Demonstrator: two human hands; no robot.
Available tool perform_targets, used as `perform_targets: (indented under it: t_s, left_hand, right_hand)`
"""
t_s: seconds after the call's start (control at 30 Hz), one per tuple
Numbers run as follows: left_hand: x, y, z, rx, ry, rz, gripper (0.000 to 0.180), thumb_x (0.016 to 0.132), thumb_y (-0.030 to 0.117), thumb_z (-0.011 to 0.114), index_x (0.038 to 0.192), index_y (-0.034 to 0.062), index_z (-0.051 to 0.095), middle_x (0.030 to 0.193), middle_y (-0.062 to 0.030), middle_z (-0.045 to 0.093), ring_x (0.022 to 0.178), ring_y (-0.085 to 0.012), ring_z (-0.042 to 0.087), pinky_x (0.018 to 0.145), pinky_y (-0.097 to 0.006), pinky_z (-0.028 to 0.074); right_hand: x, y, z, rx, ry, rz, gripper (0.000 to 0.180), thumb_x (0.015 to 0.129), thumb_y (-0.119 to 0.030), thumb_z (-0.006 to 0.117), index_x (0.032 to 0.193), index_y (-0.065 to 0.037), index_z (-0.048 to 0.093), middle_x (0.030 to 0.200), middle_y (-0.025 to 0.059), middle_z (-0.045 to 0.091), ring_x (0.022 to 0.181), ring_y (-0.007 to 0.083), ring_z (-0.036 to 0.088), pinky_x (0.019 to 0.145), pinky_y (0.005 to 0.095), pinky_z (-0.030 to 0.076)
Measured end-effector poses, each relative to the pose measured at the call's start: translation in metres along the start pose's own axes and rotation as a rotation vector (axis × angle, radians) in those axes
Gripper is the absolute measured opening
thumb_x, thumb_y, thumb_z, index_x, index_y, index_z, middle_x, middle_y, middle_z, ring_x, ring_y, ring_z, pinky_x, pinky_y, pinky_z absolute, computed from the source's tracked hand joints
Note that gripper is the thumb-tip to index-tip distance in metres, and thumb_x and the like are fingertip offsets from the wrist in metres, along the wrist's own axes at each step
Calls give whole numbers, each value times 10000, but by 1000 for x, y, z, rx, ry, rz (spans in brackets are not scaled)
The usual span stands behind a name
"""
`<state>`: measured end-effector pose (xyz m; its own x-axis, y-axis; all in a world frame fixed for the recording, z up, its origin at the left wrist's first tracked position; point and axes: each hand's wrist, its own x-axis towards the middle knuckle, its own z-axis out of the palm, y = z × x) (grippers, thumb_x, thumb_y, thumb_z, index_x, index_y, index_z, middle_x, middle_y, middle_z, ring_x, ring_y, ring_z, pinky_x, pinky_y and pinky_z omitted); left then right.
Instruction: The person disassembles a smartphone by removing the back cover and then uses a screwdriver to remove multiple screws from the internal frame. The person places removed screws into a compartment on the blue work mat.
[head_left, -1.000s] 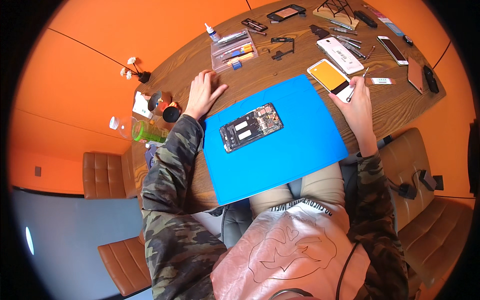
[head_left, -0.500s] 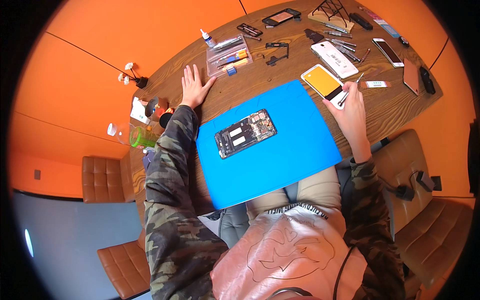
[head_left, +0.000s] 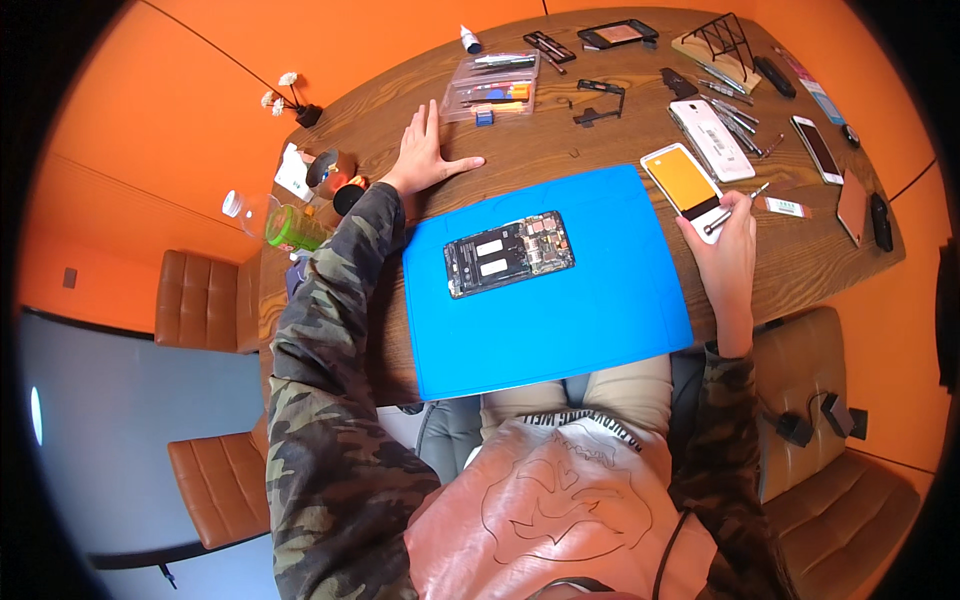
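Observation:
My left hand [head_left: 425, 158] lies flat on the wooden table with its fingers stretched out, beyond the left corner of the blue mat [head_left: 560, 335]. On that mat rests an opened phone [head_left: 508, 254], its battery and circuit board bare. My right hand [head_left: 728, 245] pinches a slim screwdriver [head_left: 738, 208], its shaft pointing to the upper right. It hovers over or touches the lower end of a white phone part with a yellow panel [head_left: 684, 180]; I cannot tell which. A white phone back [head_left: 712, 140] lies just beyond.
Several screwdrivers [head_left: 735, 118] lie near a black wire stand [head_left: 722, 45]. At the back are a clear tool case [head_left: 490, 88], a small bottle [head_left: 470, 40] and a black frame piece [head_left: 602, 103]. A plastic bottle [head_left: 292, 228] stands left; a white phone [head_left: 817, 150] lies right.
The whole view has turned slightly, so the table's things appear shifted right. My left hand stays flat on the table, and my right hand still holds the screwdriver by the yellow-panelled part.

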<state>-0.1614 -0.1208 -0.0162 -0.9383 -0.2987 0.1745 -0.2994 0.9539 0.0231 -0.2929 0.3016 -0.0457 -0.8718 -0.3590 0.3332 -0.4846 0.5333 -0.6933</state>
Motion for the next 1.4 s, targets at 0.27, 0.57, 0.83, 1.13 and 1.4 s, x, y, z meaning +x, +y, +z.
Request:
perform_targets:
  t_s: [0.27,0.57,0.83,1.13,1.4]
  left_hand:
    - [18,-38,11,-34,-126,-164,1237,623,784,595,1445,-6,116,1452,-348,90,1384,-439,43,1100,-532,100]
    - [32,-92,-9,248,186,-220,622,823,539,576,1177,29,559,1239,-256,501,1166,-394,469,955,-438,405]
    - [7,-17,-82,220,-156,-78,280,832,305,595,891,38,655,783,-169,657,750,-325,641,683,-406,496]
    - [-88,29,-88,373,-481,-175,753,837,615,499,1084,-94,556,1103,-287,556,936,-382,584,814,-408,481]
    - [-90,-9,-41,55,-176,-66,795,902,540,443,1409,-36,234,1464,-294,137,1359,-416,181,1108,-427,195]
  right_hand:
    - [0,-2,-3,-1,-22,2,544,726,-243,761,1079,-27,409,1009,184,515,969,348,488,829,420,396]
    - [0,-1,-1,-8,-1,-53,543,739,-259,759,1078,-33,401,1001,192,509,967,347,490,813,422,404]
    - [1,-6,-1,6,-27,-1,547,727,-239,764,1088,-27,411,1034,189,523,998,350,486,844,434,391]
    - [4,-9,-3,71,-51,34,530,735,-210,758,1099,-35,414,1024,205,510,986,357,488,822,431,396]
    - [8,-12,-5,120,-95,122,547,735,-173,759,1136,-28,416,1122,191,487,1039,349,482,869,413,412]
